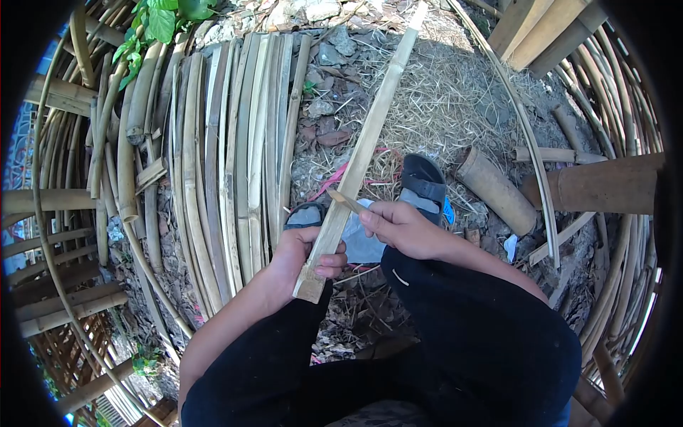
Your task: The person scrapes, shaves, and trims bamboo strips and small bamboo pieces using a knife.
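A long split bamboo strip [370, 132] runs from between my knees up toward the top of the view, tilted to the right. My left hand [295, 257] is wrapped round its near end, with the fingertips showing on the right side. In my right hand [398, 228] is a small pointed tool [346, 201], perhaps a knife, pinched between thumb and fingers. Its tip lies across the strip, just beyond my left hand. Whether its edge touches the strip I cannot tell.
Many bamboo strips [252, 142] lie side by side at the left. A thick bamboo piece [498, 191] lies right of my sandalled feet. A long curved strip [523, 121] arcs down the right side. Bamboo racks stand at both edges. Dry straw [441, 107] covers the ground ahead.
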Motion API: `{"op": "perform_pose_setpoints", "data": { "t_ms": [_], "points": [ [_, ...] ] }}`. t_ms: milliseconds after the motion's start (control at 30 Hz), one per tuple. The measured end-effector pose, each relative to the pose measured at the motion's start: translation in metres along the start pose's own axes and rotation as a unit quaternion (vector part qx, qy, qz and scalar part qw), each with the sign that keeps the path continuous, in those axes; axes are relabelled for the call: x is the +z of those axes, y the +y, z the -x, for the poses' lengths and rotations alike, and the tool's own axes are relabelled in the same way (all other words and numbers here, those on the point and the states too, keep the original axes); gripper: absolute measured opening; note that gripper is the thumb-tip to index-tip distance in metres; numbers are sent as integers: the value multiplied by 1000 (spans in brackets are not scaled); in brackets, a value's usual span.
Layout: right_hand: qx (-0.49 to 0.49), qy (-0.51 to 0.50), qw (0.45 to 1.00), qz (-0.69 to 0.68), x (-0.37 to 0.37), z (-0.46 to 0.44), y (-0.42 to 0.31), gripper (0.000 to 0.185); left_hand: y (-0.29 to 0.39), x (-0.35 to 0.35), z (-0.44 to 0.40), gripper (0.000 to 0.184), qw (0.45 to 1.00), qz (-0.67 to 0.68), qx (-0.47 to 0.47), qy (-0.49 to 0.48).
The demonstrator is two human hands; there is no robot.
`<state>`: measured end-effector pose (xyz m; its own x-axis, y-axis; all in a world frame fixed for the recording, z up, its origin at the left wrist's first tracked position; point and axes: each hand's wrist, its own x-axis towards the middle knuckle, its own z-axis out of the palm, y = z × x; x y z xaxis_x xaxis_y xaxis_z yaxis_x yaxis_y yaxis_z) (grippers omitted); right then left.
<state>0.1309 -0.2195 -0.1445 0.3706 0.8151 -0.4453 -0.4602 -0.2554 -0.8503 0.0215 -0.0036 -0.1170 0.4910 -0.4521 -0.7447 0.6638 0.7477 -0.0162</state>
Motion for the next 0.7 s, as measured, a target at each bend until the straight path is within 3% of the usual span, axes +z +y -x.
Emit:
{"op": "perform_pose_setpoints", "data": {
  "t_ms": [67,100,167,367,500,600,667,700],
  "points": [
    [-55,94,958,267,3,2,-11,44,-2,10,6,36,997,-32,67,0],
    [-55,95,958,266,-1,-1,-6,44,-2,8,8,36,997,-34,67,0],
    [-181,180,945,205,-12,-8,11,38,-2,4,13,47,996,-57,70,-20],
    [-171,181,929,274,-12,10,-8,39,-7,15,30,53,982,-137,86,-96],
    [-188,193,916,298,-3,12,-18,40,-7,0,24,55,980,-106,67,-152],
    [-145,200,922,298,-3,11,-16,39,-7,-10,19,57,982,-91,55,-156],
    [-15,55,998,-5,-11,-1,0,35,-7,-10,18,56,982,-83,71,-154],
    [-14,55,998,-5,-8,-1,3,35,-6,-8,19,56,982,-81,71,-154]
  ]
}}
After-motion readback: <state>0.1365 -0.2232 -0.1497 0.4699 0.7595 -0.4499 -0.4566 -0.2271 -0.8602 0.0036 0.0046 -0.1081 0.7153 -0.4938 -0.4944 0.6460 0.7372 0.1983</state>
